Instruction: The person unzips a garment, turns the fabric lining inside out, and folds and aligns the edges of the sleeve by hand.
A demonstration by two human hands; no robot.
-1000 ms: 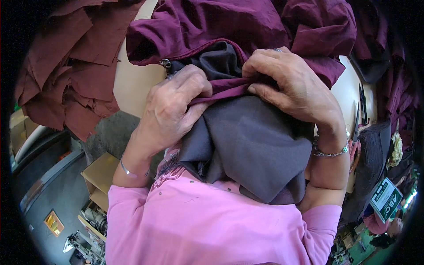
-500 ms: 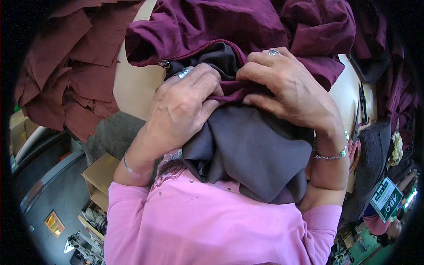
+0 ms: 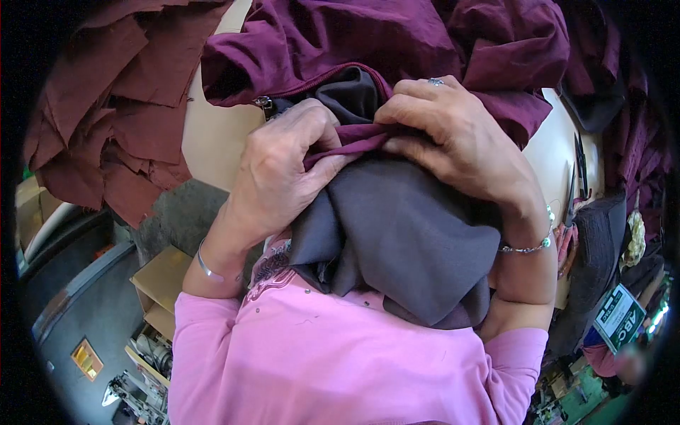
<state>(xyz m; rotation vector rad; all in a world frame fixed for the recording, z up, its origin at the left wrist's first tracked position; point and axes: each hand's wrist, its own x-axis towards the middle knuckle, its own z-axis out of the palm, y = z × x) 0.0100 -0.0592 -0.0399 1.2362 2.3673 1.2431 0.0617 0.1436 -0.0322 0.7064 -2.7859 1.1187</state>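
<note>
A burgundy garment (image 3: 354, 35) lies bunched on the pale table before me, its dark grey lining (image 3: 418, 234) turned out and draped down over my lap. My left hand (image 3: 283, 163) pinches one end of a folded burgundy edge (image 3: 358, 142) between thumb and fingers. Close by, my right hand (image 3: 450, 134) grips the same edge farther right, its fingertips partly hidden in the folds. A burgundy zipper (image 3: 326, 73) curves just beyond both hands, with a metal slider (image 3: 263, 103) at its left end.
Stacked rust-brown cloth pieces (image 3: 120, 106) hang over the table's left side. Dark-handled scissors (image 3: 571, 195) rest at the right, near a dark padded piece (image 3: 598, 248) and a green-and-white box (image 3: 620, 319). A cardboard box (image 3: 159, 283) stands below left. Another person is partly visible at lower right.
My left hand has turned and its fingers have shifted, so more of the folded burgundy edge shows. My right hand has slid slightly left along it.
</note>
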